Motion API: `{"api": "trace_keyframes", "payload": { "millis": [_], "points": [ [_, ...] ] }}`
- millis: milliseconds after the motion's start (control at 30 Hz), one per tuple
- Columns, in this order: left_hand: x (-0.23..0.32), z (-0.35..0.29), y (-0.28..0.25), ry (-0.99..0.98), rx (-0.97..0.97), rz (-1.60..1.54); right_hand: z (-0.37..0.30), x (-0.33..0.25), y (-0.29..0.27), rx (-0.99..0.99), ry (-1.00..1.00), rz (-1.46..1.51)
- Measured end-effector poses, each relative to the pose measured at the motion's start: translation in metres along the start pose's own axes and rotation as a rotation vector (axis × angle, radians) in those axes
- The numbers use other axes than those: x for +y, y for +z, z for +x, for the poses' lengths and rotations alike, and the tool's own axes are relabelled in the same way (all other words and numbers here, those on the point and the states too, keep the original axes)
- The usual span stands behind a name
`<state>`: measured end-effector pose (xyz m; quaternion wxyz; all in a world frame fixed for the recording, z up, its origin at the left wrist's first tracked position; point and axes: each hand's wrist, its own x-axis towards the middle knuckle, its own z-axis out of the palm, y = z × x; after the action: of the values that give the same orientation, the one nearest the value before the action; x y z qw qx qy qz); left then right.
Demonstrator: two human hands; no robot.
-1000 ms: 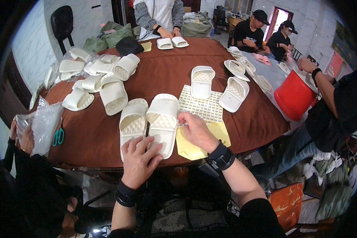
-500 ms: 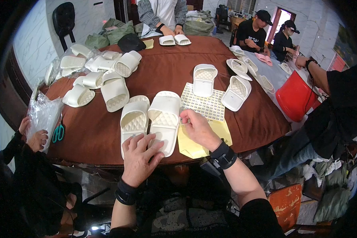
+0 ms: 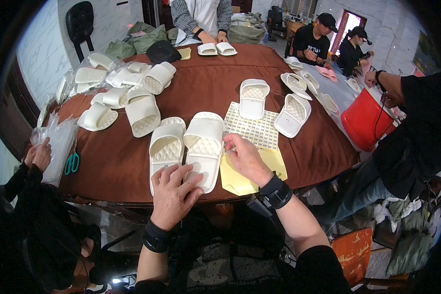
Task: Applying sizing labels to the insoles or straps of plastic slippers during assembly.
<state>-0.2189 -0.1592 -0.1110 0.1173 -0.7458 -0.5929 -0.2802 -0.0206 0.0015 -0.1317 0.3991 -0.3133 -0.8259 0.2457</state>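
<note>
Two cream slippers lie side by side in front of me, the left slipper [image 3: 166, 142] and the right slipper [image 3: 202, 132], with quilted insoles. Across their heel ends rests my left hand [image 3: 174, 198], open with its fingers spread. My right hand [image 3: 245, 159] is closed in a pinch beside the right slipper's edge; whatever is between its fingertips is too small to make out. Under and beyond that hand lie a sheet of printed stickers [image 3: 259, 132] and a yellow paper sheet [image 3: 274, 166]. Another slipper [image 3: 253, 98] rests partly on the sticker sheet, with one more [image 3: 293, 115] beside it.
Cream slippers [image 3: 142, 113] pile up at the left of the brown-covered table [image 3: 201, 83]. Teal scissors [image 3: 72, 162] lie near a co-worker's hands [image 3: 39, 156] on clear plastic bags [image 3: 61, 142]. A red bucket-like container [image 3: 362, 120] stands at right. Co-workers handle slippers opposite and at right.
My own hands have hardly moved. At left, the co-worker's hands have drawn together and lifted on the plastic bags. The co-worker's hand at right has moved lower by the red container.
</note>
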Motion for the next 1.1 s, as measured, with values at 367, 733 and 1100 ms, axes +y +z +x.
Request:
{"api": "trace_keyframes", "payload": {
  "millis": [367,733,1100],
  "points": [
    [0.001,0.002,-0.001,0.0,-0.008,-0.007,0.006,0.0,-0.003,-0.075,0.11,-0.038],
    [0.001,0.001,-0.002,0.015,0.016,-0.025,0.01,-0.005,-0.001,-0.065,0.139,-0.17],
    [0.0,0.0,0.0,0.007,0.005,-0.037,0.008,-0.008,-0.012,0.007,0.224,0.235]
  ]
}}
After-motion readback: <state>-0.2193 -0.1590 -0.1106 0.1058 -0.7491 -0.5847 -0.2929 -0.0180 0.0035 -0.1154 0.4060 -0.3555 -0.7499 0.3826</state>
